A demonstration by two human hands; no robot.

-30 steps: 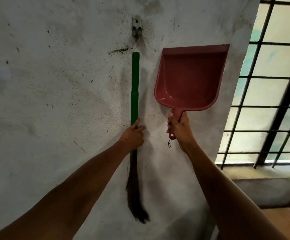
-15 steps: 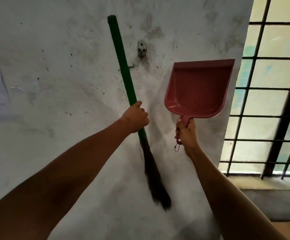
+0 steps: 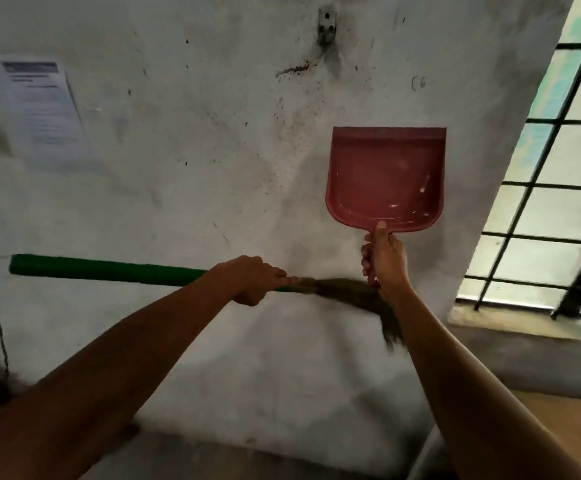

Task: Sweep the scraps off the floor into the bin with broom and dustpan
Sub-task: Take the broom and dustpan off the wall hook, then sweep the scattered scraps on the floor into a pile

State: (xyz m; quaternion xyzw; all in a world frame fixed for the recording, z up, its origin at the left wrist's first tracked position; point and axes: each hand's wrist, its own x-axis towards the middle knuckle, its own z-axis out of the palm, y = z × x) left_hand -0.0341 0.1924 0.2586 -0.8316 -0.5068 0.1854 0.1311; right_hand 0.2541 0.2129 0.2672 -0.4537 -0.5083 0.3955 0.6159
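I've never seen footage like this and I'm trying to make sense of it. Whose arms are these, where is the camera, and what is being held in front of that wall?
There is no machine here. The camera is worn on a person's head and looks forward and down, so the two bare arms reaching in from the bottom are that person's own.

The left hand grips a broom near where its green stick meets the dark bristles. The broom lies almost level, stick pointing left, bristles drooping to the right.

The right hand holds a red dustpan by its handle, pan upward, open face towards the camera.

Behind them is a stained white wall with a small metal hook near the top and a printed paper on the left. A barred window is on the right. No scraps or bin are in view.
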